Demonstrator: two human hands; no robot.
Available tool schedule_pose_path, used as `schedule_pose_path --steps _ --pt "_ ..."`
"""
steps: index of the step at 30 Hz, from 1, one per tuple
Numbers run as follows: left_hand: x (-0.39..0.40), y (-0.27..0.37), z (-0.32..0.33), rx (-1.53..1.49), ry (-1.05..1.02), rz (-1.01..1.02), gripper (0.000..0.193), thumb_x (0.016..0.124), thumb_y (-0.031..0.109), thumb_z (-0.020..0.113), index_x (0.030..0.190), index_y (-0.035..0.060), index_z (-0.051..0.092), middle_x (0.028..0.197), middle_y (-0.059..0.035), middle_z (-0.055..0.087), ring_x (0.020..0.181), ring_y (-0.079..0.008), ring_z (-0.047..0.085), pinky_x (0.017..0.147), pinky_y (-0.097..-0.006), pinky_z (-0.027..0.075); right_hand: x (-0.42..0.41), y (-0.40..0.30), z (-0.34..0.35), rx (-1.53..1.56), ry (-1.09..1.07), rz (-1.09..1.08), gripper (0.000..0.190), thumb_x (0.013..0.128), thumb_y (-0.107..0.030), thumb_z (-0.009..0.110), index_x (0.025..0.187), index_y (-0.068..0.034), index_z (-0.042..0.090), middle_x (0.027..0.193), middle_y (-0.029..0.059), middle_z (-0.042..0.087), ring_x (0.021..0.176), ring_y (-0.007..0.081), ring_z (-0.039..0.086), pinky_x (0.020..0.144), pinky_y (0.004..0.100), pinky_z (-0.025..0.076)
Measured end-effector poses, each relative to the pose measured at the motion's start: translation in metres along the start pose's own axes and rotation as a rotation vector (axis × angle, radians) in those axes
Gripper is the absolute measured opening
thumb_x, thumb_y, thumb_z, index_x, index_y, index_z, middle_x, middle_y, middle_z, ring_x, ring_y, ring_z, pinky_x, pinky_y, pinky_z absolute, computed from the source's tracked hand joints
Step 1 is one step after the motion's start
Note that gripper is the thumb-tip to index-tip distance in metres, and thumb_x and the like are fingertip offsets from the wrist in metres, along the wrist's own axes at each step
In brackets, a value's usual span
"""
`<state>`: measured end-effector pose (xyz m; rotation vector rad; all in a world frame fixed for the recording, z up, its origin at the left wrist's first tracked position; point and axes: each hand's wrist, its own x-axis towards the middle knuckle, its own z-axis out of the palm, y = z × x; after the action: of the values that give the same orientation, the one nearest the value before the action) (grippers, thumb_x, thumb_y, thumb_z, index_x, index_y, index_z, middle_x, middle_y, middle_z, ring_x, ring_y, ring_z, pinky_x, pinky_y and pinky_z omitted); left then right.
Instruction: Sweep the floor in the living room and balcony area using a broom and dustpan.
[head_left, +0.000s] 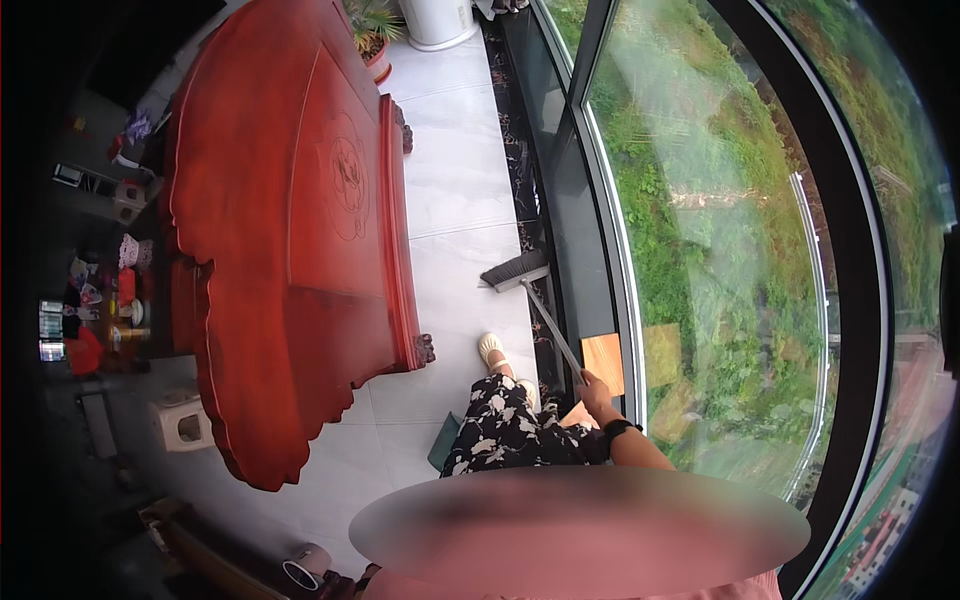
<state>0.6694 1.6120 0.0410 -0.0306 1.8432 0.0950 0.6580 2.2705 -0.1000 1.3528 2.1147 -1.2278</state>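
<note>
My right hand (594, 390) is closed around the grey handle of a broom (555, 330). The broom's head, with dark bristles, rests at the edge where the pale floor tiles (450, 277) meet a dark patterned stone border (517, 150) beneath the window. Just beyond my hand, a light wooden board (602, 364) leans at the window frame. My left hand is out of view. Below me show my cream shoes (491, 346) and a black floral skirt or trousers (495, 431).
A large red carved wooden piece of furniture (337, 187) stands on the left. Ahead are a potted plant (375, 52) and a white cylindrical object (439, 22). A green object (444, 442) lies beside my legs, with a light plastic stool (182, 424) further left. Tall window glass (697, 225) runs along the right.
</note>
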Motion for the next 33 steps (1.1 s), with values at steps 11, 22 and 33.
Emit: schedule_pose_path --steps 11,22,33 --pt "-0.023 0.086 0.003 -0.212 0.032 -0.103 0.028 0.084 0.019 0.037 0.106 0.0076 0.050 0.100 -0.0145 0.055 0.088 -0.0265 0.051 0.078 -0.0330 0.041 0.068 -0.086 -0.058 0.222 -0.193 0.096 0.052 0.075 -0.010 0.050 0.124 -0.022 0.039 0.053 0.0011 0.041 0.037 0.0099 0.037 0.032 0.0260 0.030" --pt "-0.038 0.195 0.004 -0.279 -0.013 -0.177 0.028 0.083 0.021 0.038 0.104 0.0071 0.051 0.099 -0.0148 0.055 0.088 -0.0266 0.052 0.077 -0.0333 0.041 0.202 -0.108 -0.069 -0.195 -0.064 -0.209 0.051 0.070 -0.013 0.050 0.121 -0.018 0.044 0.058 0.0062 0.051 0.043 0.0153 0.048 0.039 0.0297 0.040" --pt "-0.051 0.288 -0.026 -0.300 0.014 -0.283 0.029 0.082 0.023 0.039 0.102 0.0066 0.053 0.097 -0.0150 0.056 0.087 -0.0268 0.053 0.076 -0.0337 0.042 0.220 -0.144 -0.157 -0.139 -0.287 -0.145 0.056 0.071 -0.021 0.052 0.125 -0.019 0.037 0.099 0.0204 0.056 0.093 0.0355 0.053 0.081 0.0402 0.041"
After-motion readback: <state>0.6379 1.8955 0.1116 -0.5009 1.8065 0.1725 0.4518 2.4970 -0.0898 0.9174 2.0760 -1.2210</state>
